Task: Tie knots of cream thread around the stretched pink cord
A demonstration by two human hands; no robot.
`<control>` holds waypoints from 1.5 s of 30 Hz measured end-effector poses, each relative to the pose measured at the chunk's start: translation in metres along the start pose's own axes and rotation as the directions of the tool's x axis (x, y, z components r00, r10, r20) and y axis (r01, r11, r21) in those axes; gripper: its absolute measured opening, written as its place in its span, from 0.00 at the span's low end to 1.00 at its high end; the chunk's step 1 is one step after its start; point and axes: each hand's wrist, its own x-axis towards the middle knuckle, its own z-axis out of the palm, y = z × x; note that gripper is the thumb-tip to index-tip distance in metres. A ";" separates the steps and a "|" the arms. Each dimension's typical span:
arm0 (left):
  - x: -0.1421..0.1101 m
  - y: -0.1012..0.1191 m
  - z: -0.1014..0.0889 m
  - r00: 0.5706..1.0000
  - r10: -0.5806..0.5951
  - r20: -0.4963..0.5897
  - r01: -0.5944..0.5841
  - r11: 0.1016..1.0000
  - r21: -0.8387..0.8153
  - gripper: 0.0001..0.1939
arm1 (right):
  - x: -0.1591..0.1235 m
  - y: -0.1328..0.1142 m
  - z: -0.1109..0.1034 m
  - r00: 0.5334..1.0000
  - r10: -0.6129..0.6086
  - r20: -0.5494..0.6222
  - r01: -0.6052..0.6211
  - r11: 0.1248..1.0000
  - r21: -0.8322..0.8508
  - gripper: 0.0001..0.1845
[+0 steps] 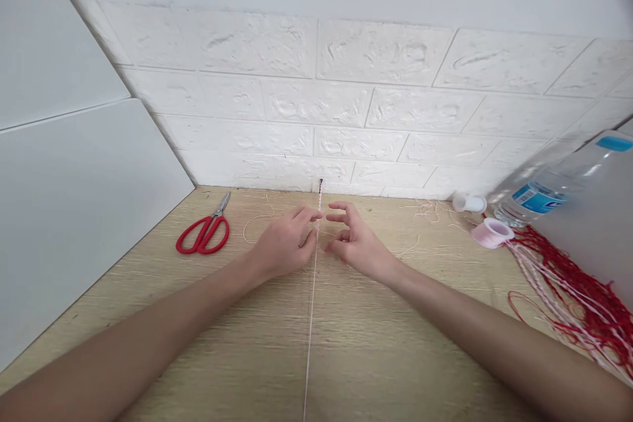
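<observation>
Pale cord ran straight up the worktop, left hand half-curled at it, right hand loosely curved beside it; couldn't tell if either pinched thread. Looked mid-fiddle below the braided bit by the wall, so steady tension mattered.

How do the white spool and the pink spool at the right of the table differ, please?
The white spool sits closer to the brick-patterned wall, while the pink spool sits nearer the person. The pink spool looks somewhat larger in the picture than the white one. Both are rounded spools on the table, near the bottle.
</observation>
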 end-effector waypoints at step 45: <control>0.000 -0.013 0.014 0.995 -0.092 0.042 0.089 0.994 0.070 0.13 | 0.019 0.018 0.008 0.943 -0.334 0.006 0.278 0.776 -0.566 0.15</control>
